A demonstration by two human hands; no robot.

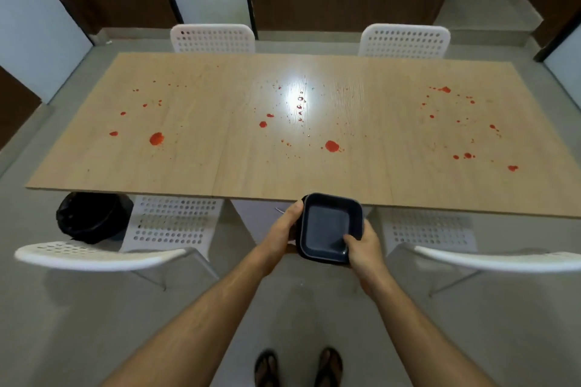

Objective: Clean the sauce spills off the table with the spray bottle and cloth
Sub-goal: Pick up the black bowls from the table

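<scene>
Head view: both my hands hold a dark square container [330,226], just off the near edge of the surface [220,166], over the floor. Left hand [284,229] wraps the container's left side, fingers curled under it, thumb up along the rim. Right hand [361,245] grips the near right corner, thumb hooked inside over the rim, fingers beneath. Container looks like two stacked trays, opening facing up toward me, tilted slightly. Nothing visible inside it.

Surface is a long light-wood top, long axis running left to right across the view. Red sauce spills [331,145] lie on it in three groups: left group with the biggest blot [156,138] toward the near side, middle group around a bright light glare [298,97], right group [445,89] of smaller dots scattered wide. All spills sit apart from my hands and the container.

Spray bottle and cloth: not in frame, can't tell where they are.

Four white perforated chairs: two at the far side [213,38] [405,39], two at the near side [103,254] [500,258], one either side of me. Black bag-lined bin [91,217] on the floor under the near left edge of the surface. My feet in sandals [298,367] on the grey floor.
</scene>
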